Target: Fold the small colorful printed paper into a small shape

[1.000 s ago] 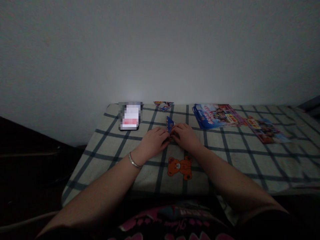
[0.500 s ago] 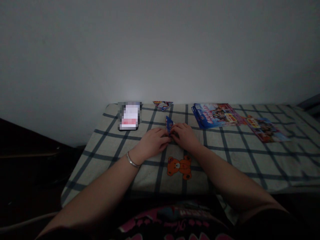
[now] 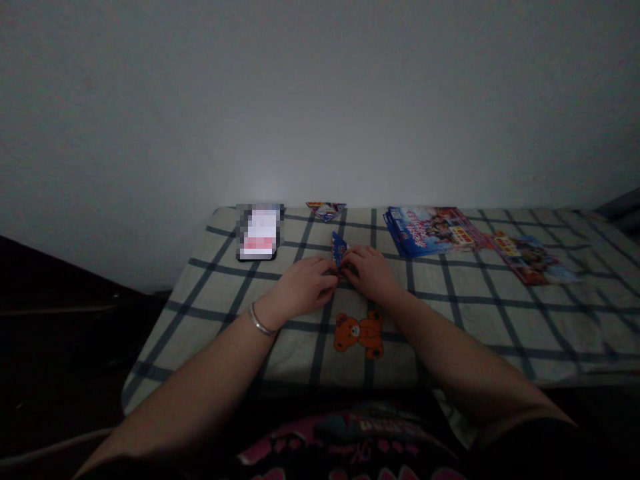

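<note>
Between my two hands is a small folded piece of printed blue paper (image 3: 339, 247), its pointed end facing the wall. My left hand (image 3: 309, 283) has its fingers curled in at the paper's lower left edge. On the other side, my right hand (image 3: 369, 272) pinches the paper's right edge with bent fingers. The lower part of the paper is hidden by my fingertips. Farther back lies a folded paper triangle (image 3: 326, 211) in mixed colours, apart from both hands.
A phone (image 3: 259, 233) with a lit, blurred screen lies at the left. Printed leaflets (image 3: 430, 230) are stacked at the back right, with a single leaflet (image 3: 535, 258) beside them. An orange bear print (image 3: 359, 335) shows on the checked tablecloth (image 3: 225, 287). A wall (image 3: 320, 100) stands behind.
My left hand has shifted slightly, its fingers curling in more tightly near the paper's lower edge. My right hand and the folded paper have hardly moved.
</note>
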`<state>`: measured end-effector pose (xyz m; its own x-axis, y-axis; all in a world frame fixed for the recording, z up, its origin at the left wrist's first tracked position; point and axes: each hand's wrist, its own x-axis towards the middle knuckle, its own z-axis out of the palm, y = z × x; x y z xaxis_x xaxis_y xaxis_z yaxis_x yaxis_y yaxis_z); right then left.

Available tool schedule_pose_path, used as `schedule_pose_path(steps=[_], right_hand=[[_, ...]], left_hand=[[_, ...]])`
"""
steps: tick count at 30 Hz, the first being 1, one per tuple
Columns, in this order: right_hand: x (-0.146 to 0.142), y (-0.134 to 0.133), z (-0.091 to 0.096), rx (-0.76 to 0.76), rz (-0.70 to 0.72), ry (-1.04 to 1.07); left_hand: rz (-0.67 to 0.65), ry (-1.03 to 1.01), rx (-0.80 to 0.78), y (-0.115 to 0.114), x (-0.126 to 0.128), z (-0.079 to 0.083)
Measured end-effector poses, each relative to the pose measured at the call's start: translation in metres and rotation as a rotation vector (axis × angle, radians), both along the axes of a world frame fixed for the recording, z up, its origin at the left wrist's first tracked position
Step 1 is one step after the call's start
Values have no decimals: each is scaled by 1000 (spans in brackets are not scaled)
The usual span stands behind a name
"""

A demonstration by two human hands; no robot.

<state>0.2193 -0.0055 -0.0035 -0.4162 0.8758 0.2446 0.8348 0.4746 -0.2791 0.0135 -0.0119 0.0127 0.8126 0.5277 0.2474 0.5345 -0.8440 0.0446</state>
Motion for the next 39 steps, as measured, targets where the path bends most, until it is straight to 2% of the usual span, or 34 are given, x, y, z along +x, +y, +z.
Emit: schedule_pose_path(steps=[9, 17, 27, 33, 39], right_hand=[[1, 0, -1, -8, -6, 1], [1, -3, -1, -1, 13, 34], [2, -4, -7, 62, 32, 66], [1, -5, -6, 40, 43, -12], [0, -6, -6, 2, -10, -37]], left_hand=[[-55, -11, -58, -1, -1, 5], [-48, -56, -148, 2, -7, 2], [-38, -40, -115, 1, -5, 1], [-21, -27, -115, 0, -3, 4], [-24, -26, -80, 0, -1, 2]])
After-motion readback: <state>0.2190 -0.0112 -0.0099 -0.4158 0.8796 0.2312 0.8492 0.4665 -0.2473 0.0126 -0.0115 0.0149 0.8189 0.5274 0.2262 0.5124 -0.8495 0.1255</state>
